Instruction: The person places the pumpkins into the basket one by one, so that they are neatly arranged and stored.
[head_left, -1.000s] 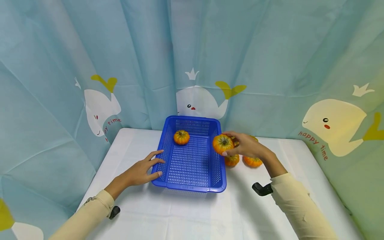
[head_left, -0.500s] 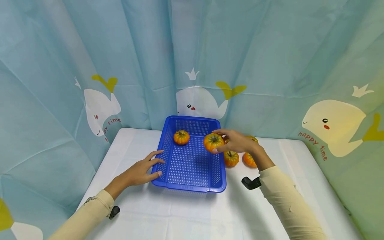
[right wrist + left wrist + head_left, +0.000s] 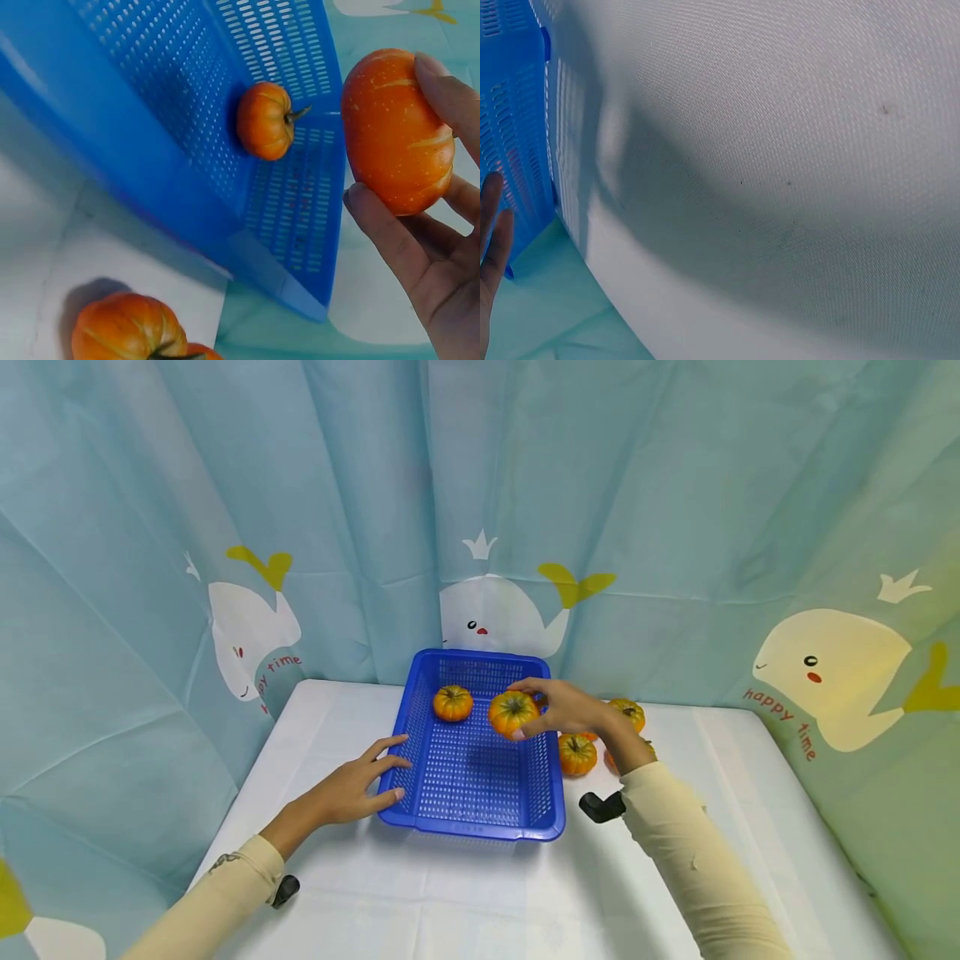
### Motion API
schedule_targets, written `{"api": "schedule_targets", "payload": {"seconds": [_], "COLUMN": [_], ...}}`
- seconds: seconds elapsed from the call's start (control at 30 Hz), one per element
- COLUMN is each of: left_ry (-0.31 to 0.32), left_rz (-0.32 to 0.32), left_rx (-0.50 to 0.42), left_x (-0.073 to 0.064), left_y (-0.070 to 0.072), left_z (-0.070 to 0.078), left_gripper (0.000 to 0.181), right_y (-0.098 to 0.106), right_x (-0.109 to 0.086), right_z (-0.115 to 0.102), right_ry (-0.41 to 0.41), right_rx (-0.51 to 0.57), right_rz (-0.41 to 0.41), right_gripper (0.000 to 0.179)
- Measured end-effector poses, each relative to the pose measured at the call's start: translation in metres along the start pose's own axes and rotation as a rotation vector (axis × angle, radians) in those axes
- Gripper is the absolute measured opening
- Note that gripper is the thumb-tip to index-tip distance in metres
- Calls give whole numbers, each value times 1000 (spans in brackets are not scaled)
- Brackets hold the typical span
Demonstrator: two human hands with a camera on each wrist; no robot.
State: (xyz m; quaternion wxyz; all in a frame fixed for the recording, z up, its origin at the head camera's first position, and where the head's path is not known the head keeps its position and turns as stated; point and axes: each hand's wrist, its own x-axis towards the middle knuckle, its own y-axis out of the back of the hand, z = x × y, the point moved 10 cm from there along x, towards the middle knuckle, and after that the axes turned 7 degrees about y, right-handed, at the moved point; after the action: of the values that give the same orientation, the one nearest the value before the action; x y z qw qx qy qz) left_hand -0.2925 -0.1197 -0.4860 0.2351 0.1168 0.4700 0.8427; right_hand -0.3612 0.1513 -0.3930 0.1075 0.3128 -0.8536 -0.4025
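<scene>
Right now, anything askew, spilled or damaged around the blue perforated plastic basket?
Nothing looks spilled; the basket stands upright. Odd: tiny dark specks interrupt the even texture of the white tabletop cloth, left wrist view. Dirt or damage, can't tell.

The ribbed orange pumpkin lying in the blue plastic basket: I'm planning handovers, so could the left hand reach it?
Probably yes: the left hand is at the left rim of the basket, the pumpkin lies farther along that side, with nothing visible between.

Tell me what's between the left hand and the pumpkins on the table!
The basket! In the head view, it stands between the left hand and the pumpkins on the table, and that part of its inside is bare.
</scene>
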Motion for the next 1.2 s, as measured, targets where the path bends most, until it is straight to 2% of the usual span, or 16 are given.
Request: {"api": "schedule_targets", "payload": {"seconds": [0.3, 0.6, 1.0, 1.2], "left_ry": [2, 3, -11, -3], "left_rz": [4, 4, -3, -7], "left_rx": [1, -3, -7, -8], "left_x": [0, 0, 1, 0], "left_y": [0, -1, -1, 0], "left_z": [-1, -2, 0, 0], "left_gripper": [45, 44, 47, 47], "right_y": [-7, -21, -42, -51], "right_x": [13, 28, 46, 55], "right_z": [-3, 6, 24, 27], "right_ry": [-2, -39, -84, -103], "right_rx": [58, 91, 55, 90], "right_rz": [-22, -43, -89, -95], "right_gripper": [77, 75, 72, 76]}}
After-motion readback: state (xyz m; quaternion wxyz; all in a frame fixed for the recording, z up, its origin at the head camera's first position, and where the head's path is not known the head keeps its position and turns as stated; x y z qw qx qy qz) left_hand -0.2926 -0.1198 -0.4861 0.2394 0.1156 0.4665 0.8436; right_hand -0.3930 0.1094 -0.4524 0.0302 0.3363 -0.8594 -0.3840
